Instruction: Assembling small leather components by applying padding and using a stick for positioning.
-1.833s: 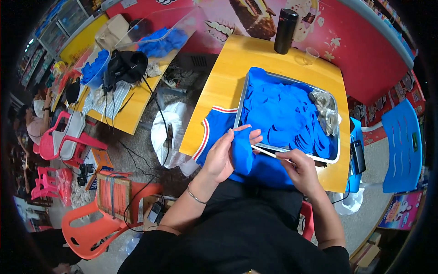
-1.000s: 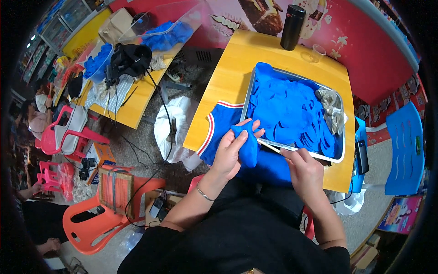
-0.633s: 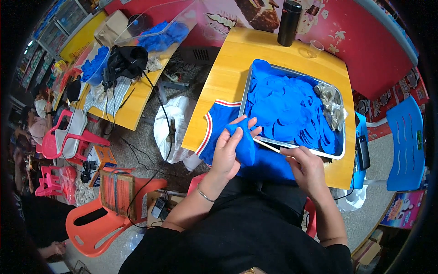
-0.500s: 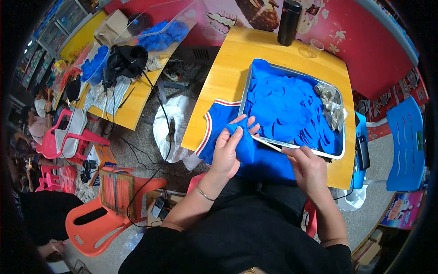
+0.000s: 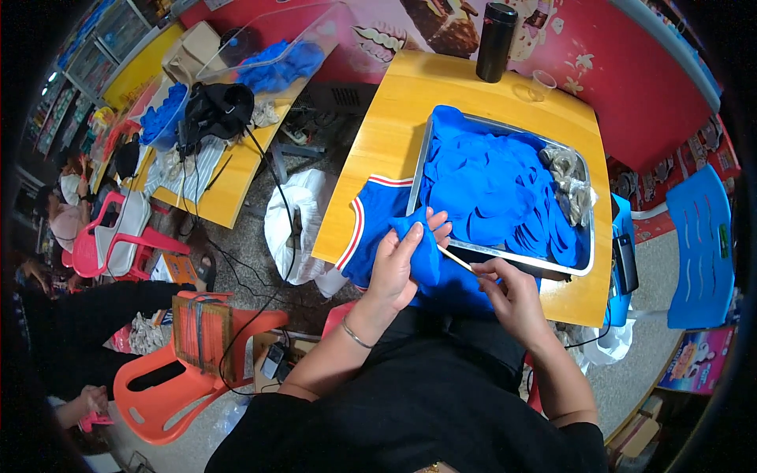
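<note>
1. Pink chair (image 5: 118,240) with a pale seat stands at far left; near it stands an orange chair (image 5: 158,398) bearing a framed reddish panel (image 5: 189,327).
2. Yellow side bench (image 5: 225,197) carries a tub (image 5: 164,140) of blue pieces, a black cap (image 5: 217,110) and a large clear bin (image 5: 311,35) holding more blue material. Floor to its right: a white sack (image 5: 285,229).
3. Blue garment (image 5: 378,205) with red-and-white trim lies on the main bench (image 5: 386,110), left of the tray and reaching past the bench's near edge.
4. Left hand (image 5: 394,262): thumb and fingers closed on a blue cloth piece (image 5: 426,256), held up over the garment near the tray's near-left corner.
5. Pale thin stick (image 5: 457,259) slants from the right hand to the cloth piece; whether its far end goes inside cannot be told.
6. Right hand (image 5: 512,292): thumb and fingertips pinch the stick's near end.
7. Metal tray (image 5: 544,266) on the main bench holds overlapping blue pieces (image 5: 489,189) and, along its right side, a greyish bundle (image 5: 566,177). Behind it stand a black bottle (image 5: 495,46) and a clear cup (image 5: 541,85).
8. Blue chair (image 5: 700,248) stands at far right.
</note>
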Demonstrator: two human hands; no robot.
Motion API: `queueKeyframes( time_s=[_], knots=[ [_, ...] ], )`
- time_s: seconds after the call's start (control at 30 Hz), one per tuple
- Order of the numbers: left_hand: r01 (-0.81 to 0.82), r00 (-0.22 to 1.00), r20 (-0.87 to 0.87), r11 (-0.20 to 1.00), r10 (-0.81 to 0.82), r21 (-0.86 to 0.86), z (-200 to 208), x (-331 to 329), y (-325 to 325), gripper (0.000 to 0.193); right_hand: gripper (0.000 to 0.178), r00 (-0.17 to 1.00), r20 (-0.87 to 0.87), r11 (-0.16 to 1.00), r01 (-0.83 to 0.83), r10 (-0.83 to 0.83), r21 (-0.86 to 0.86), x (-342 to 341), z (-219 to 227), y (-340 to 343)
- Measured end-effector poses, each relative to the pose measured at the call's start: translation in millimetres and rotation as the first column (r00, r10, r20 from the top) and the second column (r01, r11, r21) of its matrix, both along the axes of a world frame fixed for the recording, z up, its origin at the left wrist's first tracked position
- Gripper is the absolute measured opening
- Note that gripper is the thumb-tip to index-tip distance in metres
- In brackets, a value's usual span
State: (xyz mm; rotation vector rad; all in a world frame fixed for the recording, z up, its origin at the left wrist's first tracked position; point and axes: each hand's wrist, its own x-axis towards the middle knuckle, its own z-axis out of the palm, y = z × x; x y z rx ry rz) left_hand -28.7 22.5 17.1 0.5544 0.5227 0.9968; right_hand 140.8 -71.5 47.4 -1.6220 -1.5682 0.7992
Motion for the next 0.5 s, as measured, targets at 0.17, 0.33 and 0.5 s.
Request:
queueKeyframes(
  time_s=[0.17,0.33,0.5],
  knots=[
    [0.022,0.996,0.088,0.999,-0.018,-0.046,-1.2,3.9,-0.8,0.030,0.018,0.972,-0.235,0.986,-0.019,-0.021,-0.165,-4.4,-4.1,-0.4],
    [-0.067,0.980,0.183,0.997,0.073,-0.039,0.4,8.0,0.3,0.030,0.018,0.978,-0.204,0.994,0.021,-0.043,-0.108,-11.6,-0.5,-5.2],
    [-0.115,0.979,0.171,0.993,0.113,-0.002,2.0,10.1,-0.2,0.031,0.018,0.971,-0.219,0.989,0.073,-0.100,-0.125,-15.2,-8.5,-15.6]
  ],
)
